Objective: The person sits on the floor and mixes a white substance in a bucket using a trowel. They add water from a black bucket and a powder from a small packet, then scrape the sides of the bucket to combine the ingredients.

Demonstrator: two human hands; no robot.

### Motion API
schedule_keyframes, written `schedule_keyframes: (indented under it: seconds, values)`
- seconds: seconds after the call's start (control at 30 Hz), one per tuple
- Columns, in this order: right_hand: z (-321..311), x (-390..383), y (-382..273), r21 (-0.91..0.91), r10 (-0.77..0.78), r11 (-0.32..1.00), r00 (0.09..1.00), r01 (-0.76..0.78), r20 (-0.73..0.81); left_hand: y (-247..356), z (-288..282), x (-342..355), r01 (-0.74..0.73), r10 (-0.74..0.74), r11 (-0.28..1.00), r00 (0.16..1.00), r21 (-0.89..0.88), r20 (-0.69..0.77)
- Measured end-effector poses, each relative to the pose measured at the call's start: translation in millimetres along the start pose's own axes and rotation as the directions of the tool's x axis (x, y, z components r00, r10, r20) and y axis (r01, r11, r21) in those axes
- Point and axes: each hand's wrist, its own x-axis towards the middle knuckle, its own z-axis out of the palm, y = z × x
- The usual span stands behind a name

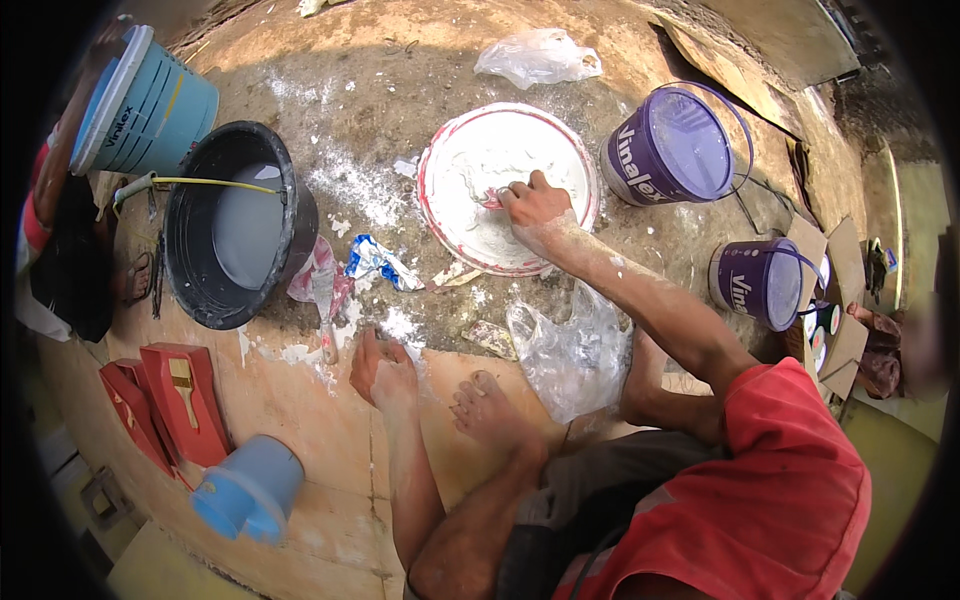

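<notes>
My right hand (540,210) reaches over a round white tub with a red-smeared rim (432,225), full of thick white paste (500,150). Its fingers are closed on a small pinkish-red piece (491,198) that touches the paste; paste smears hide its exact kind. My left hand (385,370) hangs low by the edge of the tiles, beside spilled white powder (398,322). Those fingers curl together, and whatever they may hold is hidden. Close to it lie a crumpled pink wrapper (318,275) and a blue-and-white wrapper (383,262).
A black bucket of cloudy liquid (245,235) and a light-blue pail (165,105) stand left. Purple paint buckets (625,170) (735,275) stand right. Clear plastic bags (540,58) (575,350), a blue container (265,480), a brush (183,385) on a red case (205,425) and another person (65,240) surround me.
</notes>
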Motion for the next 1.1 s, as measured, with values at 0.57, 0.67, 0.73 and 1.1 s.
schedule_keyframes:
  seconds: [0.57, 0.67, 0.73, 1.1]
  values:
    - [-41, 12, 26, 0.128, 0.07, 0.99, 0.996, -0.063, -0.057, 6, -6, 3, -0.032, 0.033, 0.999, 0.999, 0.035, -0.042]
    - [-18, 35, 45, 0.03, 0.063, 0.998, 0.989, -0.06, -0.133, 7, 0, 5, -0.061, 0.061, 0.998, 0.997, 0.008, -0.039]
    - [0, 33, 25, 0.016, 0.007, 1.0, 0.998, -0.006, -0.061, -11, -5, -3, -0.067, 0.068, 0.998, 0.995, 0.009, -0.067]
    - [-12, 57, 18, -0.013, -0.098, 0.995, 0.99, 0.097, -0.097, -3, -15, -1, 0.015, -0.016, 1.0, 0.999, 0.026, 0.052]
